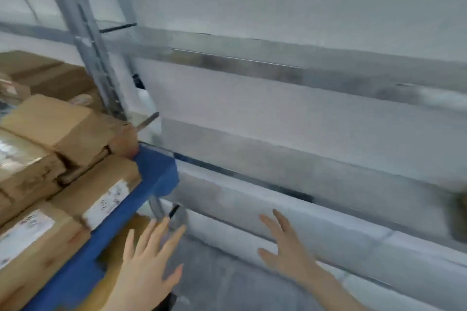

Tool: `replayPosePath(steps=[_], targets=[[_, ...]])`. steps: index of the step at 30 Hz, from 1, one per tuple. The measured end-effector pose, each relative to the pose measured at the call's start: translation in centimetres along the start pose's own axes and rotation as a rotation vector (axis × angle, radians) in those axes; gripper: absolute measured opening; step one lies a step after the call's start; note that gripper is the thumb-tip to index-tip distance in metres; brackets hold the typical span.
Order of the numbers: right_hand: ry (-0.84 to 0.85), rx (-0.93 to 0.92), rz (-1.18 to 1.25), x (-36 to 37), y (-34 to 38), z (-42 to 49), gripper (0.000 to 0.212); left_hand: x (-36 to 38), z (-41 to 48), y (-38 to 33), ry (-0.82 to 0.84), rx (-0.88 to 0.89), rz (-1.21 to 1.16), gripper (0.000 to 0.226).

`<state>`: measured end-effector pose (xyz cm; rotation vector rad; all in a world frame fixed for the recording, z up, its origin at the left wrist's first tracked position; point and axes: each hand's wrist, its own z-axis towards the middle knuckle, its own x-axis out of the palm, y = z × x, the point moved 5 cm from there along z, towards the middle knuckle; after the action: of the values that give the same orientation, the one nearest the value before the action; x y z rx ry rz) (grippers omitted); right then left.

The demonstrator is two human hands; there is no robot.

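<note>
Cardboard boxes [63,134] fill the left of the frame, stacked tight on what looks like a blue-rimmed cart [149,179]. Its edge runs from the lower left up to the centre, and the raised rim seems meant to keep the load from sliding off. White labels face up on the nearer boxes, probably so they can be read from above, though blur makes the print illegible.

The left hand [149,267], at the bottom centre, is spread wide with straight fingers and holds nothing. It sits just beside the blue rim; whether it touches, I cannot tell. The right hand [285,247], lower right of centre, is equally wide and empty. Its fingers are fanned in front of the pale lower beam [328,230] of a metal rack [83,33] that crosses the frame.

Both palms face down and forward, which reads as a reach — likely to steady the cart or take a box from it. Everything is smeared, so finer detail is lost.
</note>
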<state>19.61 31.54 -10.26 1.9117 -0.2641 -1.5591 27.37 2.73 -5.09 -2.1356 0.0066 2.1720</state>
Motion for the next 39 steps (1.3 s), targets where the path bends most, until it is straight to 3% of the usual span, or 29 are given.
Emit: replayPosePath(steps=[3, 6, 11, 19, 22, 25, 31, 36, 39], targets=[[-0.158, 0.179, 0.037, -5.3, -5.6, -3.9, 0.073, -0.6, 5.3, -7.3, -0.003, 0.121, -0.066, 0.068], [-0.312, 0.314, 0.076, -10.7, -10.8, -8.2, 0.074, -1.3, 9.8, -15.7, -0.008, 0.235, -0.091, 0.084], [-0.505, 0.483, 0.054, -18.8, -20.4, -16.6, 0.075, 1.7, 13.7, -31.3, 0.034, 0.438, -0.116, 0.089], [-0.622, 0.776, -0.085, -30.0, -36.2, -24.2, 0.071, 5.9, 15.8, -55.6, 0.154, 0.673, -0.184, 0.085], [-0.574, 0.851, -0.073, -31.5, -40.3, -23.6, 0.071, 6.4, 16.6, -62.2, 0.224, 0.686, -0.301, 0.080], [-0.496, 0.877, -0.057, -31.5, -42.7, -22.6, 0.065, 7.3, 17.8, -67.1, 0.330, 0.645, -0.410, 0.072], [-0.548, 0.687, -0.011, -31.1, -44.2, -22.2, 0.055, 9.8, 21.6, -72.0, 0.506, 0.533, -0.667, 0.058], [-0.536, 0.665, 0.346, -31.0, -46.2, -21.3, 0.059, 11.9, 23.4, -73.7, 0.552, 0.501, -0.851, 0.054], [-0.558, 0.610, 0.408, -30.8, -45.8, -21.1, 0.060, 12.0, 23.3, -73.4, 0.522, 0.479, -0.924, 0.051]])
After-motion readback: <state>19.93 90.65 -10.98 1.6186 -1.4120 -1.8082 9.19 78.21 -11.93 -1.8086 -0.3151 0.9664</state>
